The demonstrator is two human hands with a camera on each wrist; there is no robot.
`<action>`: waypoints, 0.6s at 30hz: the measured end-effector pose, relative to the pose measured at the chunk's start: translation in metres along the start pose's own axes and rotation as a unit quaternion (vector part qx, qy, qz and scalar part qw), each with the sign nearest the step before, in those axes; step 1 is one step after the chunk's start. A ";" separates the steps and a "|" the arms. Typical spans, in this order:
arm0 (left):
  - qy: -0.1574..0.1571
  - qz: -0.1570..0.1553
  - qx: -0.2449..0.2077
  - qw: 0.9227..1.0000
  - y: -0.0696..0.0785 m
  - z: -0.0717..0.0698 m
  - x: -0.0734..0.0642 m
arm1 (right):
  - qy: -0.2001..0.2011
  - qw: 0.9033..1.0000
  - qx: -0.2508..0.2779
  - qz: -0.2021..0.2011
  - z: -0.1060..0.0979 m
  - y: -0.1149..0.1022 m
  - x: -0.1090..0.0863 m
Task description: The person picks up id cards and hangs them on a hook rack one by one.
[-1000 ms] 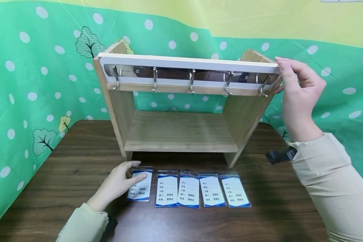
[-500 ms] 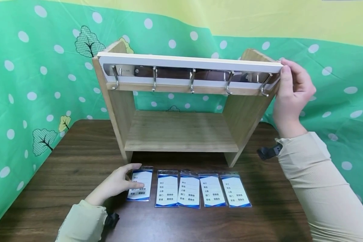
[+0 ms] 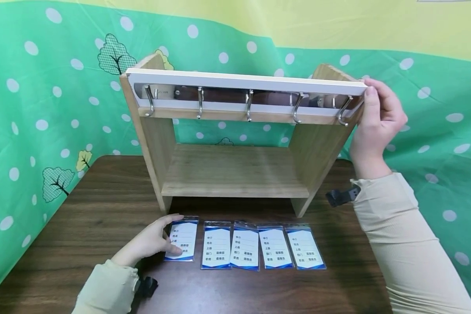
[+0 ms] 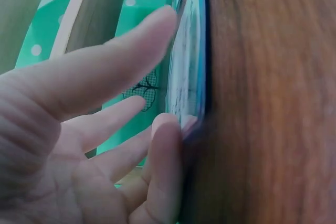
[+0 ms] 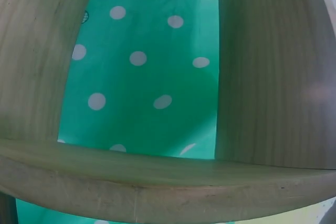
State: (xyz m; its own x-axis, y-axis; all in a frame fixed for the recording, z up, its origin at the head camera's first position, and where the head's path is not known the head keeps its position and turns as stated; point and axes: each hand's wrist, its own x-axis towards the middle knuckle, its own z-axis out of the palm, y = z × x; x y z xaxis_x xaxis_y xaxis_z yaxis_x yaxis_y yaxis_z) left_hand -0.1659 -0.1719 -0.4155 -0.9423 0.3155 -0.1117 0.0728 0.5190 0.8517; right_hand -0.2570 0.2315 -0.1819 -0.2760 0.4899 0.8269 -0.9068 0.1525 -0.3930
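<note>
My left hand (image 3: 153, 237) lies at the leftmost badge card (image 3: 184, 239), its thumb over the lower part and a fingertip near the top edge. In the left wrist view, the thumb (image 4: 121, 61) stretches across the card (image 4: 186, 66), and another fingertip meets the card's near corner. My right hand (image 3: 378, 122) grips the right end of the white-backed hook rail (image 3: 243, 80), thumb in front. This rail runs along the top front of a wooden shelf (image 3: 235, 170). The right hand is out of sight in the right wrist view, where the shelf's boards (image 5: 275, 72) show.
Several more plastic-sleeved badge cards (image 3: 245, 246) lie in a row right of the left hand, in front of the shelf, on a dark wooden table (image 3: 259, 292). Metal hooks (image 3: 249, 105) stick out from the rail. A green dotted cloth (image 3: 63, 109) hangs behind.
My right hand has shifted left, closer round the rail's end, with its forearm swinging inward. The left thumb has slid down and left over the leftmost card. The cards and shelf stay in place.
</note>
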 end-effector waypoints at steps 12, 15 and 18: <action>0.026 -0.020 0.050 0.998 0.004 0.004 -0.002 | -0.006 1.000 -0.012 -0.008 0.003 -0.005 -0.001; 0.024 -0.025 0.053 0.998 0.003 0.005 -0.003 | -0.006 1.000 -0.013 -0.008 0.003 -0.006 -0.002; 0.026 -0.019 0.054 0.998 0.003 0.004 -0.003 | -0.005 1.000 -0.012 -0.010 0.004 -0.009 -0.003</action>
State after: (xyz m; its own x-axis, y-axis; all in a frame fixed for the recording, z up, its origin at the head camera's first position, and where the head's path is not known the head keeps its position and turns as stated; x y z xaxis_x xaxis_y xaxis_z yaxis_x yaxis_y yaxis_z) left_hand -0.1615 -0.1678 -0.4145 -0.9603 0.2543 -0.1143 0.0687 0.6130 0.7871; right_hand -0.2493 0.2252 -0.1794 -0.2623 0.4774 0.8386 -0.9038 0.1829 -0.3868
